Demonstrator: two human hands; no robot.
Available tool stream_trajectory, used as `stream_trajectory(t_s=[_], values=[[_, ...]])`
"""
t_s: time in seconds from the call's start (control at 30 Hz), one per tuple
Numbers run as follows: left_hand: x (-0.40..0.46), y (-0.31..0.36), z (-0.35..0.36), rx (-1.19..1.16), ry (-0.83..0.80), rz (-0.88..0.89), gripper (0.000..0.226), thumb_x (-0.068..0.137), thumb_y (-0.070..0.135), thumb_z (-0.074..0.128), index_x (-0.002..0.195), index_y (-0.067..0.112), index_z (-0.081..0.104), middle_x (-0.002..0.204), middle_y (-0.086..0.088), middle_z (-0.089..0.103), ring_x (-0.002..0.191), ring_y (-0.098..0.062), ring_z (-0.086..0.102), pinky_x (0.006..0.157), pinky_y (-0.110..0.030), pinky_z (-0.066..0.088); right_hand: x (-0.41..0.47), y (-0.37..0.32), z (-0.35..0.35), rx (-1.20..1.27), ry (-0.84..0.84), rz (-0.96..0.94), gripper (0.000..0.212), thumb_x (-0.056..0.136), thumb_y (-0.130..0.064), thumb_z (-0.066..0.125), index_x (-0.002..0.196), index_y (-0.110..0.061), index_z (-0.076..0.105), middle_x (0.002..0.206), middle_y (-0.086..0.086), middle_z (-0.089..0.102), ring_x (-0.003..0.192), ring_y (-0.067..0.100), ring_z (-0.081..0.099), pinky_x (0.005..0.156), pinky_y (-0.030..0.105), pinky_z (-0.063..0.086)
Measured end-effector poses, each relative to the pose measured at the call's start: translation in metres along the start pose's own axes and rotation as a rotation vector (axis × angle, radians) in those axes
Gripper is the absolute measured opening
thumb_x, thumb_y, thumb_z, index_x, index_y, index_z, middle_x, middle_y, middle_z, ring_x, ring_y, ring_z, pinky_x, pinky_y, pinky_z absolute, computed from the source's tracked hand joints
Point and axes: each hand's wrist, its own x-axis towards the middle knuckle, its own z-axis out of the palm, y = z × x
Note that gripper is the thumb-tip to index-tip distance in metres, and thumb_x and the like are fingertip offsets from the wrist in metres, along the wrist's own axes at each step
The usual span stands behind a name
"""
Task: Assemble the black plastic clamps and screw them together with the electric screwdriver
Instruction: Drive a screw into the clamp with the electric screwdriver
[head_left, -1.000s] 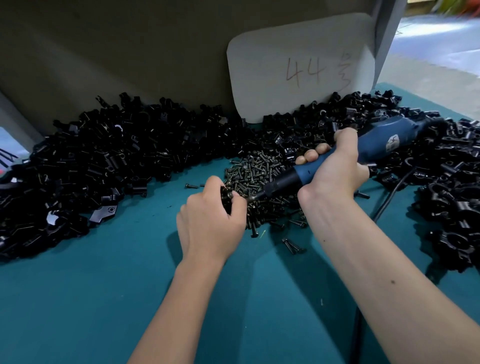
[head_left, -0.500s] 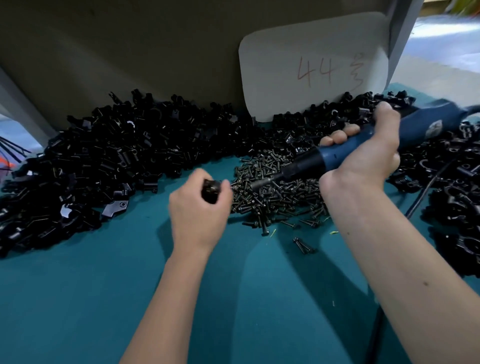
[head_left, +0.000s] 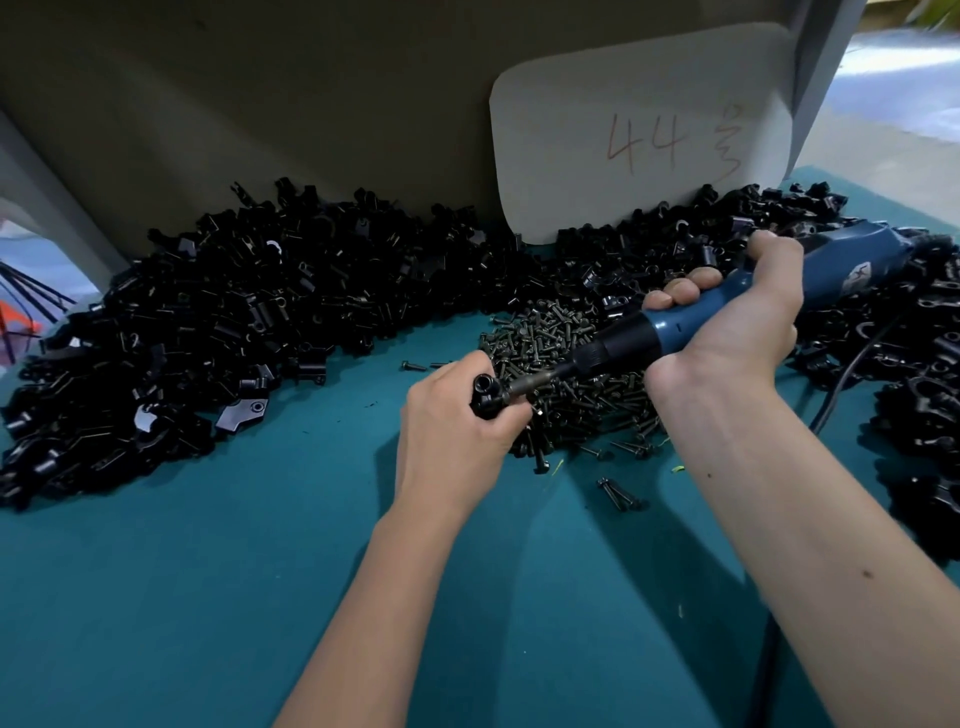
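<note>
On my far left the heap of loose clamp halves (head_left: 208, 332) lies along the desk's (head_left: 208, 597) back edge. My left hand (head_left: 457, 431) grips one assembled black clamp (head_left: 485, 397) near the middle of the desk, at the screw pile's (head_left: 571, 374) left edge. Half a second ago the bit hung clear; now my right hand (head_left: 727, 332), wrapped round the blue electric screwdriver (head_left: 727, 306), has brought its tip to the clamp's right side. I judge driving is starting.

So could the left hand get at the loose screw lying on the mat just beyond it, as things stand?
Probably not freely: the left hand grips a black clamp with the screwdriver bit against it. The loose screw lies unobstructed on the bare mat, but the hand is occupied.
</note>
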Motion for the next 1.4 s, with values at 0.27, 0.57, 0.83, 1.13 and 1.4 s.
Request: stream_trajectory(t_s=[0.27,0.57,0.83,1.13,1.4], values=[[-0.002,-0.004,0.002,0.087,0.017,-0.019,0.037,0.074,0.028,0.076,0.069,0.019,0.041,0.066,0.005,0.048,0.065,-0.018,0.044,0.056,-0.039,0.035,-0.003,0.005,0.000,-0.031,0.057,0.013,0.026,0.088,-0.017,0.069,0.103,-0.011,0.049,0.060,0.000,0.049,0.046,0.016,0.044,0.049,0.028,0.041],[-0.006,0.004,0.005,0.084,0.074,-0.090,0.033,0.069,0.041,0.059,0.066,0.026,0.030,0.064,0.006,0.043,0.059,-0.014,0.038,0.050,-0.033,0.023,-0.004,0.005,0.002,-0.029,0.063,0.002,0.022,0.088,-0.013,0.067,0.098,-0.012,0.047,0.061,0.001,0.049,0.046,0.017,0.044,0.050,0.028,0.041],[-0.007,0.006,0.007,0.072,0.065,-0.124,0.033,0.068,0.040,0.060,0.067,0.025,0.030,0.065,0.006,0.043,0.059,-0.017,0.038,0.050,-0.033,0.025,-0.004,0.006,0.001,-0.034,0.054,0.002,0.023,0.087,-0.013,0.066,0.099,-0.011,0.047,0.060,0.001,0.050,0.046,0.017,0.044,0.049,0.029,0.041],[-0.008,0.004,0.007,0.105,0.071,-0.112,0.044,0.075,0.028,0.075,0.067,0.027,0.032,0.066,0.007,0.044,0.060,-0.017,0.040,0.049,-0.034,0.027,-0.005,0.007,0.001,-0.041,0.037,-0.007,0.023,0.088,-0.012,0.065,0.099,-0.012,0.045,0.059,0.001,0.049,0.045,0.016,0.044,0.049,0.028,0.041],[-0.008,0.006,0.007,0.105,0.070,-0.120,0.043,0.076,0.028,0.076,0.069,0.024,0.034,0.065,0.006,0.044,0.059,-0.017,0.038,0.049,-0.034,0.025,-0.005,0.007,0.001,-0.040,0.023,-0.006,0.023,0.088,-0.012,0.065,0.097,-0.012,0.044,0.060,0.001,0.049,0.045,0.016,0.043,0.049,0.028,0.040]])
